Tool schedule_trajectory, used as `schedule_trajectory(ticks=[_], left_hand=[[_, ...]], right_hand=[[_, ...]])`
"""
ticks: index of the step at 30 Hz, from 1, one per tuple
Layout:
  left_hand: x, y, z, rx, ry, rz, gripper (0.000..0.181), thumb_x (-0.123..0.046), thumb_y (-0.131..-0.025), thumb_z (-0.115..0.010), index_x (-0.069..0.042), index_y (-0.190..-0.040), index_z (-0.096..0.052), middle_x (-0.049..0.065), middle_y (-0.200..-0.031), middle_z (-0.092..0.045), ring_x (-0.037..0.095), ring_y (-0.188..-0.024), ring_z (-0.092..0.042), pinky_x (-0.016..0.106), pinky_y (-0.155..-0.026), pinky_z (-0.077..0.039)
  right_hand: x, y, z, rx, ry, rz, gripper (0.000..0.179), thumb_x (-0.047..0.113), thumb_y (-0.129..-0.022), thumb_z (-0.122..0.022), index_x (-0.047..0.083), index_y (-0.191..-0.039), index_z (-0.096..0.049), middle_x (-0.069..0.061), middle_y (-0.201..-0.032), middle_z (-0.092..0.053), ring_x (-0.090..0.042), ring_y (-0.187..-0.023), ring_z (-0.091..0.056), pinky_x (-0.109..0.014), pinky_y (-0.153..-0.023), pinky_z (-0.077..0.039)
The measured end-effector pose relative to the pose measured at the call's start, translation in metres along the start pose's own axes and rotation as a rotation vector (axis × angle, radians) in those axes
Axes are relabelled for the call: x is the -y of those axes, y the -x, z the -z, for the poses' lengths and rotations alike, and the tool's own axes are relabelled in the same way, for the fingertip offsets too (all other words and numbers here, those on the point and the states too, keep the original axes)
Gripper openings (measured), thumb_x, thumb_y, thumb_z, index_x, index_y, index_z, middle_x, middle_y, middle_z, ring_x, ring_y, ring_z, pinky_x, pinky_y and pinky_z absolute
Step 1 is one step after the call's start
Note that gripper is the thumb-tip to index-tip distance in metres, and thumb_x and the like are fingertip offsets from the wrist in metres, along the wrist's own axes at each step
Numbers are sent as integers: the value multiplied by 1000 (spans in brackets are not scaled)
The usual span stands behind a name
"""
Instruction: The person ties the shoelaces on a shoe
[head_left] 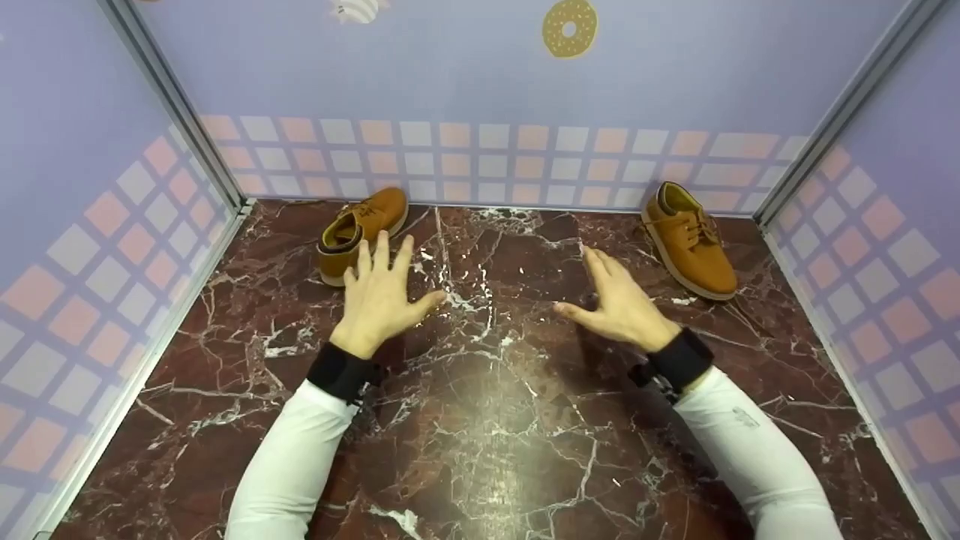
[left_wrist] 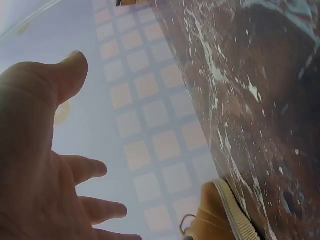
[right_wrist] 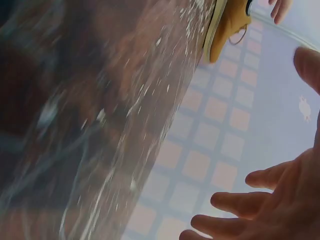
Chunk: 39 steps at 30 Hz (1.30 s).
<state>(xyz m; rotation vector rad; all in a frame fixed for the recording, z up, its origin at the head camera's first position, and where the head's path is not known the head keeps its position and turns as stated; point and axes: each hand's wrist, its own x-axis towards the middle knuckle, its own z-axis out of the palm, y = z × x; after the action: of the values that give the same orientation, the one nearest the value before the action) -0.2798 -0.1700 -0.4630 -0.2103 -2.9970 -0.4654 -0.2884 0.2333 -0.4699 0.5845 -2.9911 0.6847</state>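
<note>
Fingers spread and holding nothing, my left hand (head_left: pixel 380 298) hovers over the marble surface, its fingertips overlapping the heel end of a tan lace-up shoe (head_left: pixel 387 209) in the head view. That shoe lies at the back left, toe pointing away. My right hand (head_left: pixel 624 304) is also bare of any object, with thumb apart from the straight fingers. To its right, near the back wall, stands a second tan shoe (head_left: pixel 694 251), toe toward the front right. The left wrist view catches part of the left shoe (left_wrist: pixel 212 220) beyond the fingers; the right wrist view shows a tan shoe (right_wrist: pixel 229 27) at the top.
Lilac panels enclose the dark red marble surface (head_left: pixel 480 420) at the left, back and right. The back wall (head_left: pixel 465 82) bears pink and white checks and a doughnut print (head_left: pixel 569 28). Grey metal posts (head_left: pixel 180 105) mark the corners.
</note>
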Motion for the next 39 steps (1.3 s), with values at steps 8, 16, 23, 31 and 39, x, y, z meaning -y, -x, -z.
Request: schedule_trajectory(ticks=[8,16,23,31,39], left_hand=[[24,-6,-1,-162,65,43,111,-73,-100,-66,-5,-177,-26,32,-185,-20,61,-171,-17,82,-131,-31],[52,-17,4,-241,191,148,105,-58,-101,-74,-3,-176,-27,33,-185,-14,61,-171,-13,84,-132,-25],[78,-39,-2,-336,345,317,106,-46,-96,-83,-5,-176,-27,32,-183,-23,56,-169,-28,73,-135,-33],[98,-58,-12,-348,496,455,102,-46,-91,-89,-6,-171,-38,29,-169,-51,49,-156,-52,62,-131,-43],[123,-79,-23,-308,533,490,110,-50,-87,-92,-5,-172,-38,26,-171,-53,51,-158,-50,63,-133,-40]], right_hand=[[31,-34,-22,55,-81,55,119,56,-95,-84,1,-178,-18,-30,-184,-23,-52,-170,-31,-72,-137,-28],[63,-63,-41,110,-120,128,116,55,-94,-83,-1,-176,-24,-30,-182,-31,-49,-168,-36,-65,-139,-31],[85,-82,-55,125,-164,153,112,54,-92,-82,2,-176,-28,-27,-179,-39,-47,-166,-42,-63,-138,-34],[91,-90,-70,164,-186,142,112,50,-91,-84,1,-176,-29,-28,-178,-40,-46,-165,-43,-61,-139,-34],[92,-97,-81,151,-183,148,116,49,-87,-91,2,-174,-32,-28,-174,-46,-46,-163,-47,-60,-137,-38]])
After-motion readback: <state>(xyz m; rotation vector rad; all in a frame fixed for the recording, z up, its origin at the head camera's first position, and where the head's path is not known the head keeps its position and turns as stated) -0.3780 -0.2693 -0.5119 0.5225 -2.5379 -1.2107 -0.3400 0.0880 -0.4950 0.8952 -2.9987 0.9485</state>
